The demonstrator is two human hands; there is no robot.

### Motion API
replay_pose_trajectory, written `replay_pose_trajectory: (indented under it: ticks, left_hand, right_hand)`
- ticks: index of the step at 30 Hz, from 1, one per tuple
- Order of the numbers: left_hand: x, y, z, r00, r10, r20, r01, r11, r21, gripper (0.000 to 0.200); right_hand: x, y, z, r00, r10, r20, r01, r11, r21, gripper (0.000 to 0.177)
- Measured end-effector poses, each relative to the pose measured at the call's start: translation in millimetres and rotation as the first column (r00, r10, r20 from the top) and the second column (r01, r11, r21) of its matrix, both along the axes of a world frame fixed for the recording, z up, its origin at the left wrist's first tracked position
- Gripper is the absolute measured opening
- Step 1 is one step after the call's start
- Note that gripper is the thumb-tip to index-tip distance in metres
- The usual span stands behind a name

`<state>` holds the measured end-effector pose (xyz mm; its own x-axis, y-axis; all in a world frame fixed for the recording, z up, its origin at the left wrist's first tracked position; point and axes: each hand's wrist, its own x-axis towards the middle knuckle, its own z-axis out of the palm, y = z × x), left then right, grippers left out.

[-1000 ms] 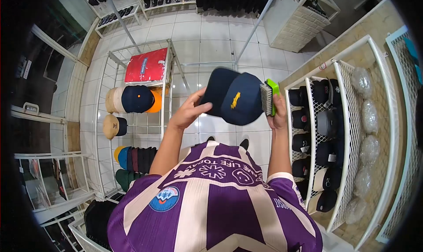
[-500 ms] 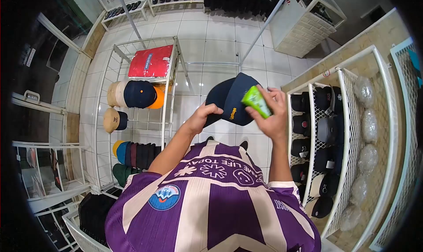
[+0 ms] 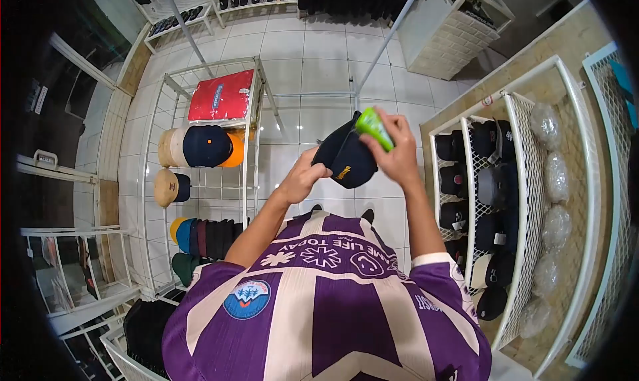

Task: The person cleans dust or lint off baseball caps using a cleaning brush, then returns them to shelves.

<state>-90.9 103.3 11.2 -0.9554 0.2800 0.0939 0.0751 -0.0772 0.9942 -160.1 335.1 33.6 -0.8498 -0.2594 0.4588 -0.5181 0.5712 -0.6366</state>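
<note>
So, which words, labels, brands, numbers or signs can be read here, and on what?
"LIFE TODAY": chest of the striped shirt.
Yellow lettering on the dark cap in the left hand: too blurred.
Blue label on the red package: too small.
Round badge on the shirt: rim text too small.
Lettering inside the white counter: too blurred to read surely.

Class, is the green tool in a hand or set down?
In hand: the right hand grips the green tool at the dark cap.
</note>
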Motion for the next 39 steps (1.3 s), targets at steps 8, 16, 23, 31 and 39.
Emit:
replay_pose_trajectory:
  ticks: [8, 16, 23, 31, 39]
  left_hand:
    - [3.6, -4.6, -12.6, 0.986, 0.028, 0.163, -0.032, 0.999, 0.024, 0.028]
    - [2.3, -4.2, -10.4, 0.998, 0.06, 0.031, -0.06, 0.998, 0.003, 0.033]
    - [1.1, -1.6, -9.1, 0.992, 0.068, -0.103, -0.065, 0.997, 0.035, 0.036]
    - [-1.7, -5.1, -20.6, 0.997, -0.032, 0.073, 0.03, 0.999, 0.04, 0.032]
    - [-0.2, -1.2, -8.3, 0.992, -0.071, 0.108, 0.075, 0.997, -0.029, 0.031]
  right_hand:
    - [18.9, -7.4, 9.5, 0.986, 0.128, -0.107, -0.124, 0.991, 0.045, 0.06]
    - [24.8, -3.2, 16.4, 0.992, 0.121, -0.033, -0.124, 0.985, -0.119, 0.055]
    - [-10.4, 22.0, -9.5, 0.973, -0.231, -0.019, 0.227, 0.964, -0.139, 0.057]
    - [-20.2, 31.7, -50.6, 0.958, -0.281, 0.053, 0.286, 0.946, -0.154, 0.055]
    - [21.7, -2.6, -7.2, 0.998, 0.052, -0.036, -0.054, 0.996, -0.07, 0.06]
